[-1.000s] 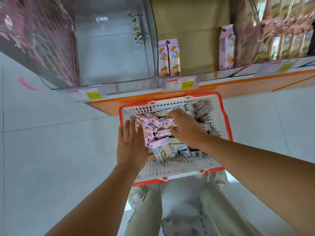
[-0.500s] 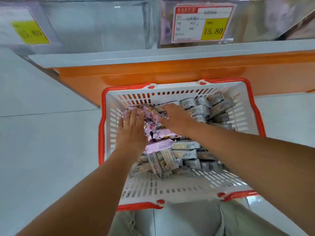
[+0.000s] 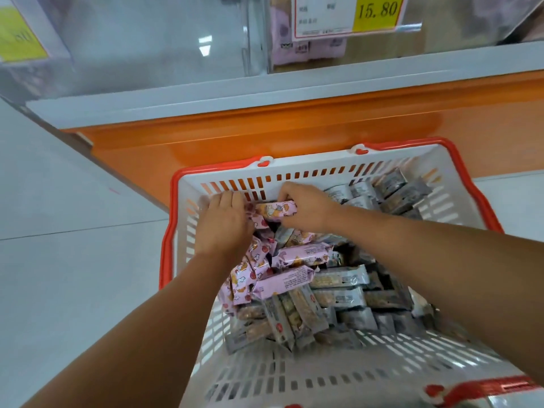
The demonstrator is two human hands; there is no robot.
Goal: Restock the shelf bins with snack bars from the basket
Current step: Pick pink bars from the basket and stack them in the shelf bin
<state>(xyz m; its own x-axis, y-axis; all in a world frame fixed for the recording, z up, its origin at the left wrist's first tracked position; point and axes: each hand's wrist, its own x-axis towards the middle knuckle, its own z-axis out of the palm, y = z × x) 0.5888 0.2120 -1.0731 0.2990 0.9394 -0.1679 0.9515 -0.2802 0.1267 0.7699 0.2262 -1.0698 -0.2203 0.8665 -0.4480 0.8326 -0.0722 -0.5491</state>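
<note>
- Digging at the basket's [image 3: 169, 231] 11 o'clock: right hand [image 3: 306, 210] curls round a pink bar [image 3: 276, 209]; left hand [image 3: 225, 223] digs in, grip hidden.
- Basket heaped, bin [image 3: 147, 39] at 12 o'clock looks bare: most restocking left.

price tag [image 3: 350, 14] on clear shelf bin | yellow field reads "15.80"

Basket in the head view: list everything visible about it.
The white slotted plastic basket has a red-orange rim with clips on its far edge. It sits in front of the orange shelf base, part filled: pink-wrapped snack bars at left and centre, grey-wrapped snack bars at right and near. Both hands are inside by the far wall: the left hand lies over pink bars, the right hand grips a single pink bar.
</note>
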